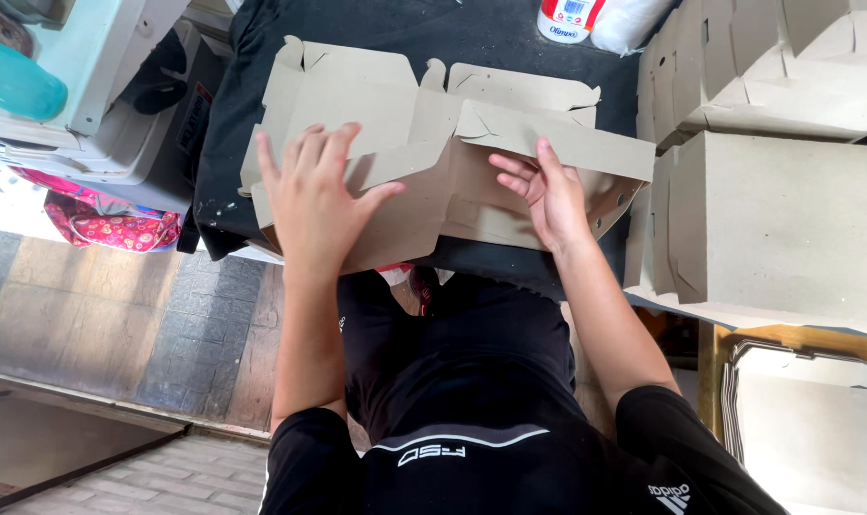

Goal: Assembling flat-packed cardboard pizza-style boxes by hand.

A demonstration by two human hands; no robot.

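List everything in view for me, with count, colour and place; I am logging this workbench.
flat cardboard blank: one, grey-brown, on the black surface, under both hands
black surface: one, centre top
folded cardboard boxes: a stack, grey-brown, right
glue bottle: one, white with red, top edge
patterned bag: one, pink, left
teal object: one, top left
left hand: flat on the blank's left part
right hand: fingers under a raised flap
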